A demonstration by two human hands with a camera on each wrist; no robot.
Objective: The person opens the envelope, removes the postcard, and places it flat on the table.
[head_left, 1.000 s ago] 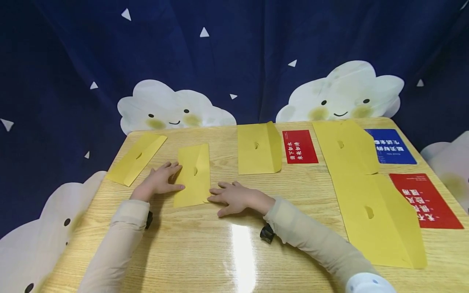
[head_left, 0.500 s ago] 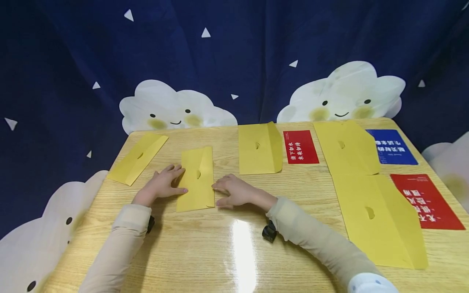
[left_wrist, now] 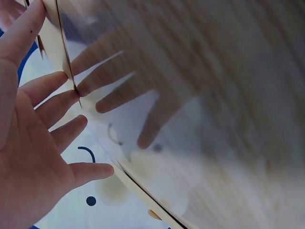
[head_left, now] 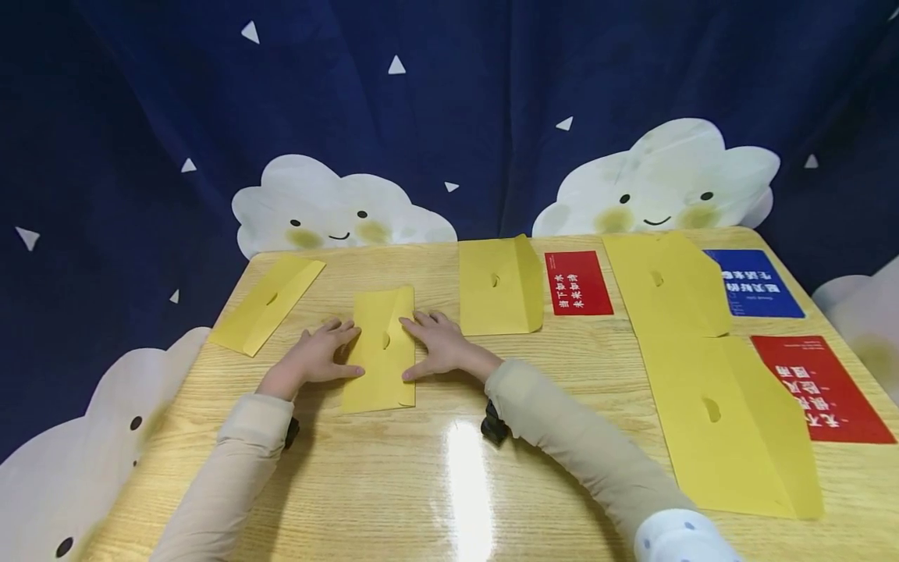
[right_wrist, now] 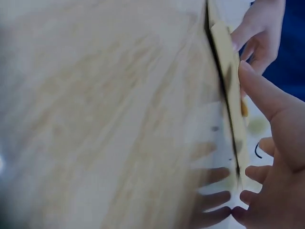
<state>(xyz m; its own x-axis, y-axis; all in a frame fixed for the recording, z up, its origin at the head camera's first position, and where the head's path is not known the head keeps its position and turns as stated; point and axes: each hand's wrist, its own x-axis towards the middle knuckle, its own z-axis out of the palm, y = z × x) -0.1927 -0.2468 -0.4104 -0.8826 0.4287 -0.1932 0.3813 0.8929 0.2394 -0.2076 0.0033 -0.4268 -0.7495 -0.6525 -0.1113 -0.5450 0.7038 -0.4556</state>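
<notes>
A yellow envelope with its flap folded over lies upright on the wooden table, between the two hands. My left hand touches its left edge, thumb and fingertips spread on the paper. At the opposite side, my right hand lays its fingertips and thumb along the right edge. In the left wrist view the left hand has its fingers extended at the envelope's thin edge. The right wrist view shows the right hand with thumb stretched along the envelope.
Another closed yellow envelope lies slanted at the left. To the right are a yellow envelope with its flap out, a small red card, two larger yellow envelopes, a blue card and a red card. A curtain hangs behind.
The envelope has shifted slightly right and toward me. My right hand has gone from its near right corner up onto its right edge, while my left hand stays at the left edge.
</notes>
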